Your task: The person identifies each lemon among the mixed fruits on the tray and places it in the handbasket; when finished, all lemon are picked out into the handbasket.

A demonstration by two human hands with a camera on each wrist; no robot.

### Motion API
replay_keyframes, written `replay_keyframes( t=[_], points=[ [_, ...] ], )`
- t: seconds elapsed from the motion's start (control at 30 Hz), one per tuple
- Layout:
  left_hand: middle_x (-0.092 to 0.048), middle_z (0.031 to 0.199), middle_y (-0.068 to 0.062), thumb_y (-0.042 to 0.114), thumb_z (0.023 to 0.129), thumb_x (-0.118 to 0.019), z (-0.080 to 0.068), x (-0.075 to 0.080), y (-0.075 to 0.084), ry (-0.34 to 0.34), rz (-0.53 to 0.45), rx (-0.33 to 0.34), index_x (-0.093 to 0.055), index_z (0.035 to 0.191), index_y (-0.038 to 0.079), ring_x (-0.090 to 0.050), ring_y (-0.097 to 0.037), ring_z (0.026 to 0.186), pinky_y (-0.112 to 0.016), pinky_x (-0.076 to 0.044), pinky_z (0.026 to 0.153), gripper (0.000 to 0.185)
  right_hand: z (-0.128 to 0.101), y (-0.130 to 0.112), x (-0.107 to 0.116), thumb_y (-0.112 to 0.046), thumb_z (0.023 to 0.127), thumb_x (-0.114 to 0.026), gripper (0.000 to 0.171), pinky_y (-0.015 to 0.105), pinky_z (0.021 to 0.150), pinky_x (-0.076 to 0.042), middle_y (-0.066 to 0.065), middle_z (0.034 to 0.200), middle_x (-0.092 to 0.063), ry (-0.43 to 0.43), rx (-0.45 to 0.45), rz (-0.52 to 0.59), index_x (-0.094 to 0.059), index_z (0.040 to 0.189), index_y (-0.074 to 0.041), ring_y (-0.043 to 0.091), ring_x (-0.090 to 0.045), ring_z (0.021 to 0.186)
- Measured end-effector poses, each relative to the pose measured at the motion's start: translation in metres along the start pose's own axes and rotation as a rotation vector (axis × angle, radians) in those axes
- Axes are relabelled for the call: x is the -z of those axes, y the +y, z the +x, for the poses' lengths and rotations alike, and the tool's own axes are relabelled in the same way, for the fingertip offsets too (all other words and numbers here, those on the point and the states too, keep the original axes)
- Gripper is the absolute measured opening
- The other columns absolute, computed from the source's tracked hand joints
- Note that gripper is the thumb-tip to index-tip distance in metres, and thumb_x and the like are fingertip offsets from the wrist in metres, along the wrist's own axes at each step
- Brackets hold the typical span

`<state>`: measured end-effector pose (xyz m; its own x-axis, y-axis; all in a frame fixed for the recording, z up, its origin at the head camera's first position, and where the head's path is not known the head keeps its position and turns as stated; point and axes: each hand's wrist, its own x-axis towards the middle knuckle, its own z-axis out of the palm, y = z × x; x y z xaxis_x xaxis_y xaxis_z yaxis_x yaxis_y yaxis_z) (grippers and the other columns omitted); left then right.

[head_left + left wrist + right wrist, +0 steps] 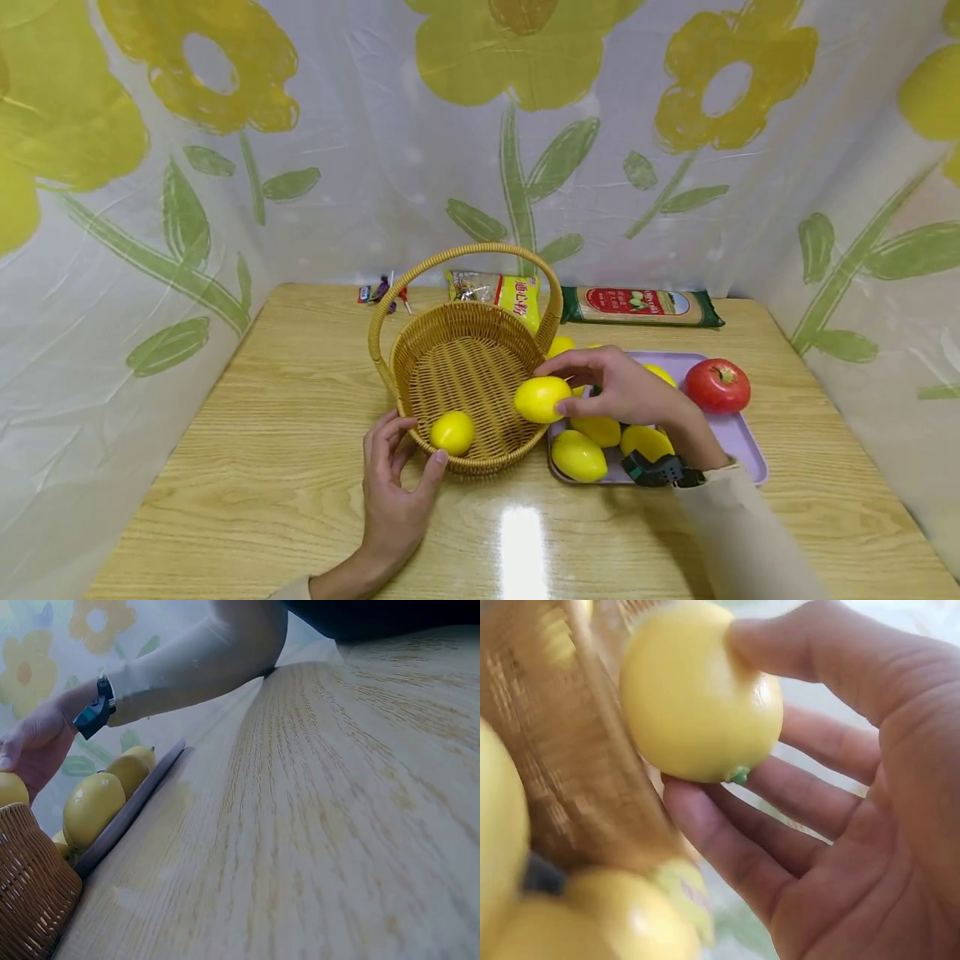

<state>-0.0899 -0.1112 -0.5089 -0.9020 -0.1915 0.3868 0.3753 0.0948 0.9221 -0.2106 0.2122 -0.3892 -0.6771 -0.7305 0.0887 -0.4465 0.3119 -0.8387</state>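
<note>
A yellow lemon (542,400) is pinched between the thumb and fingers of my right hand (633,392), over the right side of the round wicker basket (480,367). In the right wrist view this lemon (697,697) shows a small green stem nub. My left hand (397,504) holds the basket's near left rim, fingers on the rim and thumb at the front. Inside the basket, near that hand, lies another lemon (452,433). Several more lemons (579,456) lie on a light purple tray (738,437), partly hidden beneath my right hand.
A red round fruit (717,386) sits at the tray's right end. Behind the basket lie a yellow food packet (517,296), a long green-ended package (641,306) and some small wrapped sweets (378,290). The basket's tall handle (487,248) arches over it. Flower-printed cloth surrounds the table.
</note>
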Motion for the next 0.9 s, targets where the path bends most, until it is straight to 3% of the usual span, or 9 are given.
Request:
replay_keyframes(
  t=[0.23, 0.33, 0.47, 0.6, 0.73, 0.9],
  points=[
    [-0.036, 0.159, -0.021, -0.005, 0.095, -0.077, 0.000, 0.001, 0.001, 0.010, 0.010, -0.018, -0.050, 0.143, -0.011, -0.046, -0.046, 0.147, -0.019, -0.046, 0.122, 0.055, 0.018, -0.018, -0.040, -0.022, 0.100, -0.082, 0.045, 0.039, 0.096, -0.067, -0.006, 0.143, -0.072, -0.045, 0.070, -0.192, -0.071, 0.144, -0.022, 0.012, -0.070, 0.115],
    [-0.037, 0.158, -0.021, -0.005, 0.095, -0.077, 0.000, 0.001, 0.002, 0.012, 0.019, -0.026, -0.050, 0.143, -0.011, -0.048, -0.038, 0.146, -0.020, -0.046, 0.122, 0.056, 0.024, -0.019, -0.055, -0.023, 0.103, -0.080, 0.045, 0.043, 0.100, -0.066, -0.004, 0.147, -0.071, -0.077, 0.101, -0.172, -0.069, 0.147, -0.021, 0.013, -0.071, 0.123],
    [-0.037, 0.159, -0.020, -0.004, 0.095, -0.078, 0.000, 0.001, 0.002, 0.009, 0.015, -0.023, -0.050, 0.143, -0.011, -0.047, -0.042, 0.147, -0.021, -0.047, 0.122, 0.055, 0.027, -0.018, -0.061, -0.019, 0.103, -0.079, 0.047, 0.046, 0.107, -0.064, 0.004, 0.148, -0.071, -0.082, 0.108, -0.105, -0.068, 0.148, -0.014, 0.022, -0.073, 0.129],
    [-0.035, 0.160, -0.018, -0.004, 0.096, -0.077, 0.000, 0.001, 0.002, 0.004, 0.000, -0.013, -0.050, 0.143, -0.011, -0.043, -0.050, 0.148, -0.023, -0.048, 0.122, 0.055, 0.021, -0.015, -0.046, -0.017, 0.103, -0.079, 0.046, 0.049, 0.103, -0.065, 0.008, 0.148, -0.071, -0.034, 0.067, -0.030, -0.069, 0.148, -0.012, 0.024, -0.073, 0.129],
    [-0.034, 0.162, -0.019, -0.004, 0.097, -0.077, 0.001, 0.000, 0.002, -0.006, -0.003, -0.005, -0.049, 0.144, -0.011, -0.043, -0.050, 0.149, -0.025, -0.048, 0.122, 0.055, 0.008, 0.000, -0.013, -0.005, 0.102, -0.076, 0.043, 0.051, 0.108, -0.062, 0.013, 0.146, -0.071, 0.050, 0.072, 0.134, -0.070, 0.145, -0.007, 0.028, -0.072, 0.131],
    [-0.033, 0.162, -0.021, -0.004, 0.097, -0.077, 0.001, 0.000, 0.002, -0.011, 0.004, 0.004, -0.050, 0.143, -0.011, -0.040, -0.054, 0.150, -0.022, -0.048, 0.122, 0.054, -0.014, 0.024, 0.025, 0.004, 0.102, -0.072, 0.042, 0.039, 0.108, -0.063, 0.016, 0.143, -0.073, 0.236, 0.056, 0.201, -0.069, 0.143, 0.001, 0.030, -0.071, 0.132]
  ],
)
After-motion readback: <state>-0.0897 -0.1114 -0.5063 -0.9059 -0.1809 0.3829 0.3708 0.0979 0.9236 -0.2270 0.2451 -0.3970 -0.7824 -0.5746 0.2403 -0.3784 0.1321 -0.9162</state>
